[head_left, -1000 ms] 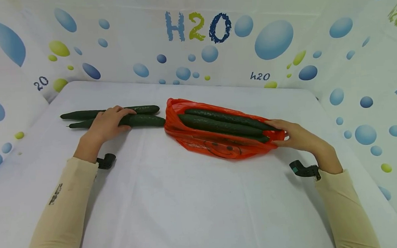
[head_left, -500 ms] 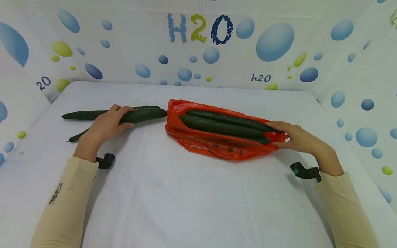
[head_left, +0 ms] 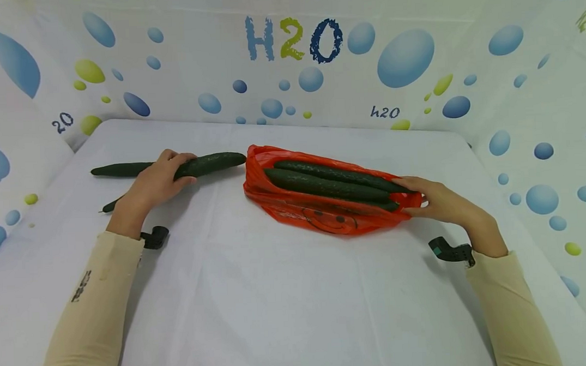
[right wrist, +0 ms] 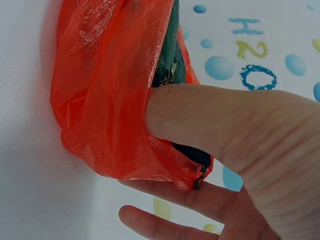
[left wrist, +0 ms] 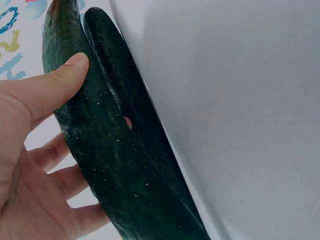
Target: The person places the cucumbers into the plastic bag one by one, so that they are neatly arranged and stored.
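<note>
My left hand (head_left: 157, 180) grips a long dark green cucumber (head_left: 213, 163) round its middle, thumb on one side and fingers round the other. The cucumber is tilted, its right end close to the left edge of a red plastic bag (head_left: 294, 213). Behind it a second cucumber (head_left: 120, 170) lies on the white cloth, partly hidden by the hand. At least two cucumbers (head_left: 329, 184) lie lengthwise in the bag's opening. My right hand (head_left: 441, 201) holds the bag's right end; in the right wrist view its thumb (right wrist: 185, 112) reaches inside the rim, fingers (right wrist: 175, 195) outside.
A white cloth (head_left: 278, 304) covers the table. Behind it hangs a white sheet (head_left: 193, 45) printed with blue and green drops. A small black camera (head_left: 155, 238) sits at the left wrist, another black camera (head_left: 448, 250) at the right.
My left hand has taken up the front cucumber; its right end has risen and its left end has swung toward the front. The right hand and the bag have stayed put.
</note>
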{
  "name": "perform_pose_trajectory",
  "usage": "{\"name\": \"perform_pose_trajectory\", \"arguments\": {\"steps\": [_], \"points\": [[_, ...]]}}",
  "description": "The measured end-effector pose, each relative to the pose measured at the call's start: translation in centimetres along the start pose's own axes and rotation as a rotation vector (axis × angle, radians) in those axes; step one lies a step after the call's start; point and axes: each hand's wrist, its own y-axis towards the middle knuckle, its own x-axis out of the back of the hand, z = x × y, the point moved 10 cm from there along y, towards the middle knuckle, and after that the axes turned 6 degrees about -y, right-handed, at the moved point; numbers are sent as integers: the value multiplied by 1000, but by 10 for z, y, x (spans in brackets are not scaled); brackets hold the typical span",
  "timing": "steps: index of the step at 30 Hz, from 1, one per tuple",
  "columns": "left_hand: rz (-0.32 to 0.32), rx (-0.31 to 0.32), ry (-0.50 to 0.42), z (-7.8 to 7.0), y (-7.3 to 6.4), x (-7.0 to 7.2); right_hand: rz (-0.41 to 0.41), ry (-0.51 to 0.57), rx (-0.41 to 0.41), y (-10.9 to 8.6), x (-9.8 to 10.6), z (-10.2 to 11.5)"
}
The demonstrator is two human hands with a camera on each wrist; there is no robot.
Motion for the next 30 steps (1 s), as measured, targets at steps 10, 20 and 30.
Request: {"name": "perform_pose_trajectory", "arguments": {"steps": [10,20,30], "points": [[-129,-34,58,-14,1,14,6,4,-18,-3,-1,-4],[-295,-126,120,-32,-3,30,1,-8,-22,-5,0,-3],[-366,-187,149,-46,-6,34,23,16,-47,-1,0,-2]]}}
